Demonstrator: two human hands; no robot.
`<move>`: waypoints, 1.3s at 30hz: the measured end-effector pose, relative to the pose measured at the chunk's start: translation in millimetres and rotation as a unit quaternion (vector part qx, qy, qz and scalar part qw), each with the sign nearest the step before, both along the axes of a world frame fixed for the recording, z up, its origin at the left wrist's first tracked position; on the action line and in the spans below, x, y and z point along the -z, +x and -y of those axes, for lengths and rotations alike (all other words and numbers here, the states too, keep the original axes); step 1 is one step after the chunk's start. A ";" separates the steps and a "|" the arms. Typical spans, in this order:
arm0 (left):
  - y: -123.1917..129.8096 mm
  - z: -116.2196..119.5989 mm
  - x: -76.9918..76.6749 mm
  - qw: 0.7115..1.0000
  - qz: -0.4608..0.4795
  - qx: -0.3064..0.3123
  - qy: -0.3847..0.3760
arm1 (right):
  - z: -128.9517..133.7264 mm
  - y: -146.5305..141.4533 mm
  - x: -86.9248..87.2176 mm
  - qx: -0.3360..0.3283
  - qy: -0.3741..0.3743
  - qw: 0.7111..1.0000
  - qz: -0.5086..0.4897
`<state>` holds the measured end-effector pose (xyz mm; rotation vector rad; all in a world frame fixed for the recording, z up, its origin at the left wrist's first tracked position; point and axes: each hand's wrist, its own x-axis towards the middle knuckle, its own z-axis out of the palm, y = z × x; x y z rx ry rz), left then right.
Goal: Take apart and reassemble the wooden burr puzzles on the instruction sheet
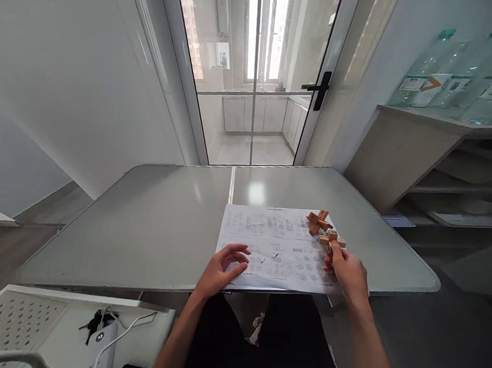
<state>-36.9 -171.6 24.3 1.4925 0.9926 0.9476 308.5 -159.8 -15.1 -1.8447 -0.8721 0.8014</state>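
A printed sheet (267, 246) with small diagrams lies at the table's front edge. My left hand (226, 266) rests over its left side, fingers curved and apart, holding nothing. At the sheet's right side, my right hand (345, 265) pinches a light wooden block piece (332, 237) made of crossed blocks. Just behind that piece sits a darker reddish-brown wooden block cluster (318, 222), near the sheet's back right corner. My right fingertips are partly hidden behind the hand.
The grey folding table (151, 228) has a seam down its middle. A white cart (136, 338) at the lower left holds keys, a power bank and a cable. Plastic bottles (431, 79) stand on a shelf unit (415, 144) at the right. A glass door is behind the table.
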 end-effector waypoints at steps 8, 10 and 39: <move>-6.5 -11.2 7.1 0.993 0.034 -0.115 0.005 | -3.9 3.3 6.5 0.007 -0.010 1.000 0.014; -12.9 -19.2 9.8 0.983 0.005 -0.183 0.018 | -4.4 2.8 4.9 0.008 -0.032 0.999 0.014; -56.9 -61.4 32.0 0.832 -0.491 -0.165 0.200 | -4.2 -34.5 6.2 -0.272 0.106 0.956 -0.006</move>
